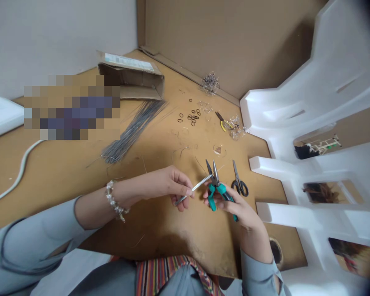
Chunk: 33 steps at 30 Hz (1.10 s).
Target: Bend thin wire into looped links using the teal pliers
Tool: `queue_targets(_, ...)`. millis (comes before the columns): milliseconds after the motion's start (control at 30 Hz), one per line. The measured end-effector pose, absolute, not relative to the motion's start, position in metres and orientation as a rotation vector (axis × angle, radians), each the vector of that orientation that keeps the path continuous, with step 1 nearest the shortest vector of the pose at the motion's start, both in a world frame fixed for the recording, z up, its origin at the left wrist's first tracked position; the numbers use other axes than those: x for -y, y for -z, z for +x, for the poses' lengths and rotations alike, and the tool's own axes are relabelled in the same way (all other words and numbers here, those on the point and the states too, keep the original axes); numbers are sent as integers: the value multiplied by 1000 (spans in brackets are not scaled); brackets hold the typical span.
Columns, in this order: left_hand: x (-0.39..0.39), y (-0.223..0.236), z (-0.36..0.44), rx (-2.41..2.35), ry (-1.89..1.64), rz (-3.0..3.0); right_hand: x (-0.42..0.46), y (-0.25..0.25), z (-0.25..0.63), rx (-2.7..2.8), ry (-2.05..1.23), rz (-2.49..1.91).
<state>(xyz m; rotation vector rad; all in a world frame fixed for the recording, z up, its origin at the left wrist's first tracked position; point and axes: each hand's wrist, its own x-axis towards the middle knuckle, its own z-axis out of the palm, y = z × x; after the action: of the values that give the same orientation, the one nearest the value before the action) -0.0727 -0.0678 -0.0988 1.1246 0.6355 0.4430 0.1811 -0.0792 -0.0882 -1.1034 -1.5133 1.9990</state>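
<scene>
My left hand (179, 187) is closed around a thin silver metal rod (201, 183), which slants up to the right. Teal-and-black needle-nose pliers (214, 183) are in my right hand (239, 203), their handles spread and their pointed jaws apart. The rod's far end meets the pliers near the pivot; whether it touches them I cannot tell. A fine wire (220, 169) sticks out just beyond that end. To the right of the pliers, black-handled scissors (240, 185) lie on the table.
A bundle of grey wires (131, 133) lies left of several dark rings (191, 118). Yellow-handled pliers (223, 122) rest beside tangled wire pieces (235, 128). An open cardboard box (134, 78) stands at the back, and white foam packing (265, 172) lines the right side.
</scene>
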Motion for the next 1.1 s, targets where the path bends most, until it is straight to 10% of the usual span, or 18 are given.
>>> queue_targets(1100,68,102,-70,-619,-407,1090,78,82,174,1685,-1818,-1259)
